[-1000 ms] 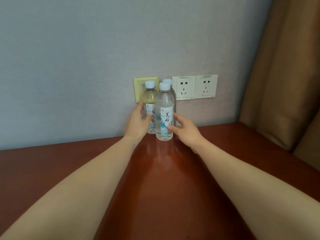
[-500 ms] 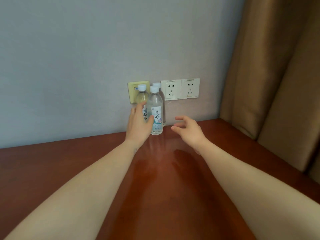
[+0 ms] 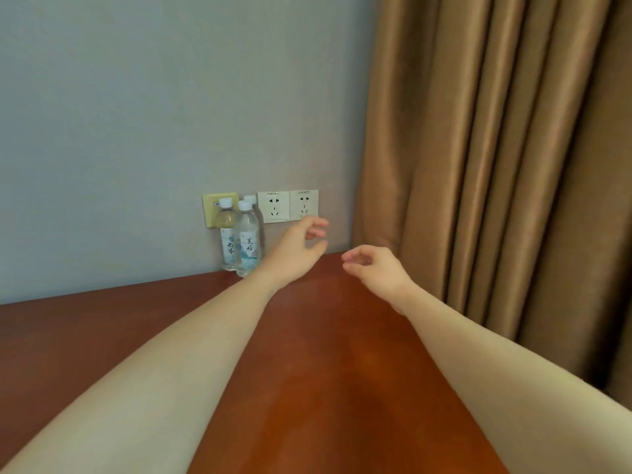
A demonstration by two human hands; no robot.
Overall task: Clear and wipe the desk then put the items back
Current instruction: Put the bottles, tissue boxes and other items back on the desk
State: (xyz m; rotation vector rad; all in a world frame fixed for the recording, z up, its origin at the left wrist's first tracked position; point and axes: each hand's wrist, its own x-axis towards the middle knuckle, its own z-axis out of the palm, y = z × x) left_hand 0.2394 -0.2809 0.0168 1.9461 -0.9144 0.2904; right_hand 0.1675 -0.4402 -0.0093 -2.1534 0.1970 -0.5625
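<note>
Three bottles stand close together at the back of the desk, right by the wall; our left hand hangs in the air just beside them, fingers loose and a bit curled, holding nothing; our right hand floats near it over the desk, fingers loosely bent, holding nothing too; two sockets sit on the wall above; a brown curtain hangs at the right.

left hand, right hand, loosely curled, empty
</note>
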